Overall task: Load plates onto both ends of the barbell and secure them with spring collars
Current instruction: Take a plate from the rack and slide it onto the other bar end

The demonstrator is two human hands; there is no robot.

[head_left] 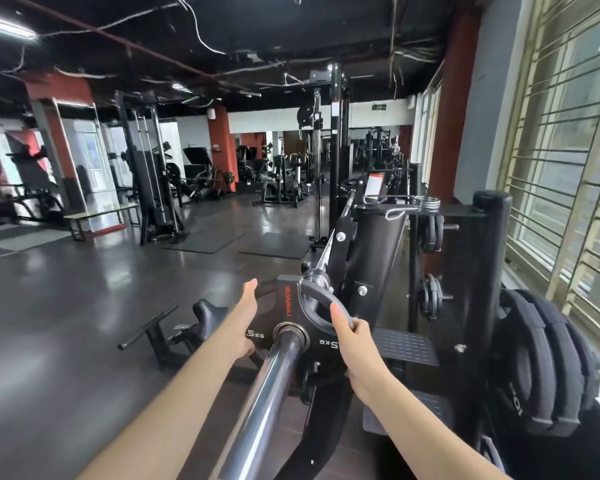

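Centre frame: right hand [355,341] grips plate [289,308] rim, left hand [246,320] flat, open. Should push squarely along barbell [274,372].

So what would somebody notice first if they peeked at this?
Right in the middle, a black weight plate sits on the shiny barbell, with the left hand pressed against its edge and the right hand gripping its handle hole. At lower right, more thick plates stand stacked by the window.

the plate [287,308] bears "ironbull" in red, and "5 kg" in white on either side of its hole.
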